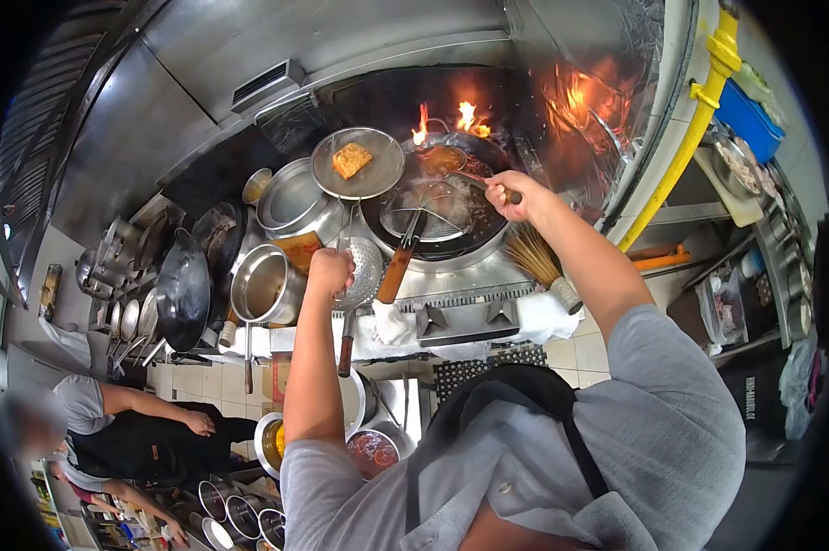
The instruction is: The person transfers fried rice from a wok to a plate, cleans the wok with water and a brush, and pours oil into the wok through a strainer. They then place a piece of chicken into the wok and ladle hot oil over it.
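My left hand (332, 272) is closed round the handle of a round mesh strainer (378, 183), which carries a golden fried piece of food (350, 160) left of the wok. My right hand (517, 195) grips a ladle (445, 159) by its wooden handle end; its bowl is over the far part of the large black wok (374, 231), and it appears to hold brownish liquid. Flames (470, 119) rise behind the wok. Another wire strainer (424, 228) lies across the wok's near side, its wooden handle toward me. Beside my left hand is a perforated skimmer (366, 268).
Steel pots (266, 285) and a metal basin (291, 195) stand left of the wok, with dark woks (183, 292) farther left. A bamboo brush (534, 255) lies at right near a yellow pipe (685, 147). Co-workers (148, 427) stand at lower left.
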{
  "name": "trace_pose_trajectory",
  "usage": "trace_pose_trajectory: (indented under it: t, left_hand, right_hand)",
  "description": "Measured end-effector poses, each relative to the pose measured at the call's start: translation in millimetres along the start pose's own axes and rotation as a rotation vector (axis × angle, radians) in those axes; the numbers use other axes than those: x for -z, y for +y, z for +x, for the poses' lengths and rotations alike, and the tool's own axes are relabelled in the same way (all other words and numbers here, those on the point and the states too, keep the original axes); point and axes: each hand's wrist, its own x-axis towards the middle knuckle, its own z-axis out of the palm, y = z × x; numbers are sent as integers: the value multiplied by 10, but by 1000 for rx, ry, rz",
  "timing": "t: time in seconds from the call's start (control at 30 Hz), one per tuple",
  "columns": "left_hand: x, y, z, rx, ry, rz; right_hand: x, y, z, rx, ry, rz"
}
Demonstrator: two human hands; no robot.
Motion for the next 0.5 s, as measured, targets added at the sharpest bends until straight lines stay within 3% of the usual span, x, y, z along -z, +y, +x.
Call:
trace_pose_trajectory:
  t: [0.1, 0.27, 0.5]
  left_hand:
    - [-46, -39, 66, 21, 10, 33]
    - [-293, 18, 199, 101, -15, 102]
    - [-678, 48, 422, 164, -201, -28]
  right_hand:
    - [-78, -77, -234, -59, -87, 36]
    - [-397, -174, -705, -34, -51, -18]
    - [-829, -348, -1066, 26, -94, -203]
